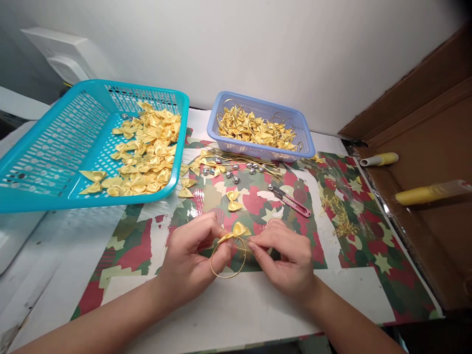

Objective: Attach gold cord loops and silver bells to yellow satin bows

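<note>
Your left hand (190, 260) and right hand (287, 255) meet above the patterned paper (350, 246) on the table (236, 314), each pinching one side of a small yellow satin bow (236, 231). A thin gold cord loop (227, 259) hangs from the bow between your hands — the left fingertips (221, 235) press together on the bow's left wing, the right fingertips (254, 243) close on its right side, though whether they grip ribbon or cord is hard to tell. Beyond the hands lie a loose bow (233, 200), small silver bells (236, 172) and pink-handled snips (291, 200). The teal basket (47, 147), tilted at left, holds plain bows; the lavender basket (302, 132) holds bows with gold loops. Two yellow-tipped tubes (424, 193) rest on the brown board at right.
</note>
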`<move>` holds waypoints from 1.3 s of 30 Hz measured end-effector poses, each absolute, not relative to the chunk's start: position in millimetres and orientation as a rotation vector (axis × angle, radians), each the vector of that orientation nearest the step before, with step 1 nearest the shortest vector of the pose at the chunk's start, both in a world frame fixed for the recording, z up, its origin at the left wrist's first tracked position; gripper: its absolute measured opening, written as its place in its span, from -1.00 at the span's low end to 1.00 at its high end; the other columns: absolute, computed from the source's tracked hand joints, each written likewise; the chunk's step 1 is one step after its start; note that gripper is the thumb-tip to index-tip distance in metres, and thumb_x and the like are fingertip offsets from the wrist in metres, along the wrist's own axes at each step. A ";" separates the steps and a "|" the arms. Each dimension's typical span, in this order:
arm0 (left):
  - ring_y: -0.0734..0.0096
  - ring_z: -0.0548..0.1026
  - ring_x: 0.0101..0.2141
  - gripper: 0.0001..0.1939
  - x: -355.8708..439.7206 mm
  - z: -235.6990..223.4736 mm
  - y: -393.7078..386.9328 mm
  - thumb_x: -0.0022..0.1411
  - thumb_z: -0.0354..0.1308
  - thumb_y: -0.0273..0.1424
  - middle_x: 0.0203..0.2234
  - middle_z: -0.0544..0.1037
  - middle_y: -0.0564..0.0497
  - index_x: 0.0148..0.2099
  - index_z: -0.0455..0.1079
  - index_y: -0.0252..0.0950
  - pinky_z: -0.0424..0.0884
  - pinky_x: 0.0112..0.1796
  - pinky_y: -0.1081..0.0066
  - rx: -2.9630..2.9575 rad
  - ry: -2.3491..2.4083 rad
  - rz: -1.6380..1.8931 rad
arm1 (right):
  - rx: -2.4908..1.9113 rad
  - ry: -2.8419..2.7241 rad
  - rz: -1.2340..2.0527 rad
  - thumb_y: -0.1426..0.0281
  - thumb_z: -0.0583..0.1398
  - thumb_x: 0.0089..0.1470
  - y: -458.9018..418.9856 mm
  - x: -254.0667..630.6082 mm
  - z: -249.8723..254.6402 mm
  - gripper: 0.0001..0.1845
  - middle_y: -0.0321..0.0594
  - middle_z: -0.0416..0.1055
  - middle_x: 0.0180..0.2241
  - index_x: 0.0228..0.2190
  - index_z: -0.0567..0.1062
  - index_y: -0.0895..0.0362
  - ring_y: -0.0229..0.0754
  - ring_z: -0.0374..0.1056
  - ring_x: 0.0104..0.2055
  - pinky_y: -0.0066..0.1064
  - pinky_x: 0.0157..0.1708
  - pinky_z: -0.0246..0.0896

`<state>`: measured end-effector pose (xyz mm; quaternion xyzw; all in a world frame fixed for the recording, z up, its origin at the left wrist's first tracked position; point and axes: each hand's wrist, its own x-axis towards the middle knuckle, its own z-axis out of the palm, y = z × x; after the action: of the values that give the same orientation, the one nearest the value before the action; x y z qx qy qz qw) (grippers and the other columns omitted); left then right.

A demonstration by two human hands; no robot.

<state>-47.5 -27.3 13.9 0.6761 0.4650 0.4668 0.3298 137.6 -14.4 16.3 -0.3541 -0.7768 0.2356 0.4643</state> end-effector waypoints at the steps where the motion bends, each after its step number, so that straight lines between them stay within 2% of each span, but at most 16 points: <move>1: 0.56 0.17 -0.61 -0.78 -47.4 13.9 -27.2 0.20 0.11 -0.49 -0.64 0.19 0.16 -0.50 0.24 -0.25 0.09 -0.60 0.50 1.755 1.218 1.209 | -0.875 -1.911 0.582 0.60 0.18 0.06 -14.3 137.6 16.2 -0.84 -0.26 0.49 -0.59 -0.43 0.52 0.14 -0.28 0.33 -0.57 -0.33 -0.48 0.21; 7: 0.57 0.18 -0.62 -0.76 -43.5 18.1 -27.0 0.17 0.12 -0.46 -0.65 0.21 0.16 -0.54 0.24 -0.27 0.10 -0.62 0.53 1.603 1.204 1.150 | -0.876 -1.876 0.629 0.60 0.19 0.07 -14.0 137.0 15.2 -0.83 -0.29 0.49 -0.58 -0.44 0.51 0.12 -0.28 0.33 -0.57 -0.34 -0.47 0.21; 13: 0.59 0.17 -0.67 -0.69 -41.7 23.9 -23.4 0.13 0.17 -0.29 -0.69 0.23 0.17 -0.55 0.16 -0.25 0.12 -0.64 0.53 1.113 1.104 0.939 | -0.880 -1.822 0.755 0.57 0.22 0.06 -11.8 138.1 13.4 -0.86 -0.31 0.48 -0.58 -0.47 0.51 0.13 -0.30 0.31 -0.56 -0.36 -0.45 0.22; 23: 0.59 0.03 -0.61 -0.62 -44.5 13.5 -18.3 0.05 0.23 -0.20 -0.64 0.12 0.17 -0.56 0.12 -0.27 -0.07 -0.57 0.49 0.795 0.978 0.809 | -0.866 -1.807 0.827 0.55 0.22 0.07 -8.7 139.6 9.9 -0.84 -0.31 0.48 -0.60 -0.50 0.50 0.12 -0.31 0.31 -0.56 -0.39 -0.45 0.26; 29: 0.62 -0.02 -0.62 -0.60 -42.3 18.4 -16.0 -0.05 0.29 -0.24 -0.66 0.08 0.20 -0.56 0.09 -0.27 -0.12 -0.58 0.50 0.666 0.960 0.766 | -0.881 -1.820 0.827 0.52 0.22 0.08 -7.2 140.9 10.0 -0.85 -0.31 0.46 -0.60 -0.51 0.50 0.13 -0.32 0.28 -0.56 -0.41 -0.47 0.26; 39: 0.61 -0.02 -0.62 -0.69 -44.2 16.2 -15.6 -0.01 0.22 -0.33 -0.65 0.10 0.19 -0.55 0.11 -0.27 -0.12 -0.59 0.51 0.652 0.943 0.755 | -0.840 -2.010 0.630 0.60 0.16 0.09 -3.5 148.3 18.0 -0.82 -0.29 0.43 -0.58 -0.44 0.50 0.13 -0.29 0.29 -0.52 -0.38 -0.46 0.19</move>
<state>-44.2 -15.6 16.2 0.3012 0.4354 0.3485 0.7735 148.3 -3.5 18.0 -0.3356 -0.8030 0.2519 0.4233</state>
